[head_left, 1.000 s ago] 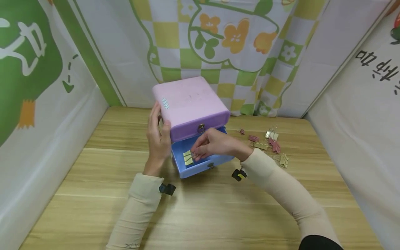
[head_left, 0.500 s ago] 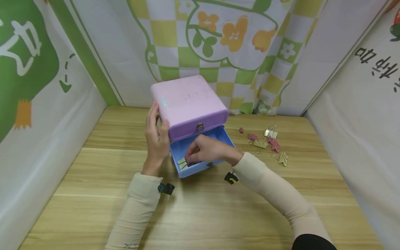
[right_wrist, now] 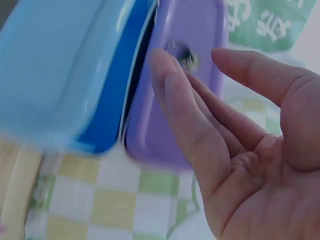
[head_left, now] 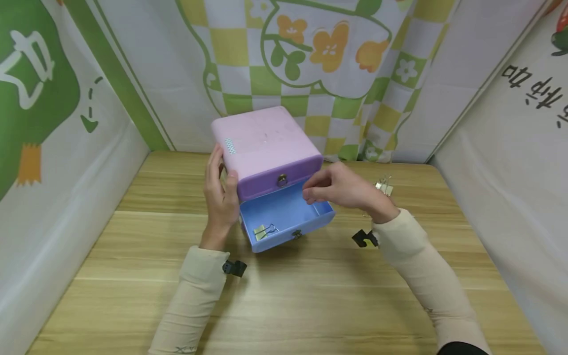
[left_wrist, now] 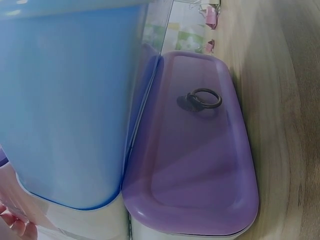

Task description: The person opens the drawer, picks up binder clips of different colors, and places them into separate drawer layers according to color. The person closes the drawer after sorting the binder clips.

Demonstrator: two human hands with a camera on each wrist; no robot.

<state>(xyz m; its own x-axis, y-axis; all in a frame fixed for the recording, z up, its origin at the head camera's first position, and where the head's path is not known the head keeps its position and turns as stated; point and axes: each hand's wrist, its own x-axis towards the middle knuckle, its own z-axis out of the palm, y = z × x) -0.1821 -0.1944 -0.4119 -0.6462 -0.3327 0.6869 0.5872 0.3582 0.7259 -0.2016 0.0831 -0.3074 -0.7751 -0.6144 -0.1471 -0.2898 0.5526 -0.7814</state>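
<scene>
A small drawer box (head_left: 266, 140) with a pink top and purple fronts stands on the table, its blue drawer (head_left: 290, 209) pulled out. Inside the drawer, at the front left, lies a pale yellow binder clip (head_left: 261, 231) with wire handles. My left hand (head_left: 220, 195) rests along the box's left side, fingers extended and thumb by the front corner. Above the drawer's right end is my right hand (head_left: 343, 186); in the right wrist view its thumb and fingers stand apart with nothing between them. A lower purple drawer (left_wrist: 200, 150) with a ring pull is closed in the left wrist view.
To the right, a light-coloured binder clip (head_left: 384, 188) shows on the wooden table (head_left: 301, 305) beyond my right wrist, which hides other clips. Pink clips (left_wrist: 212, 17) appear in the left wrist view. A checked curtain (head_left: 319, 106) hangs behind the box.
My right hand has let go of the yellow binder clip in the blue drawer, then risen and moved right. My left hand stays against the box.
</scene>
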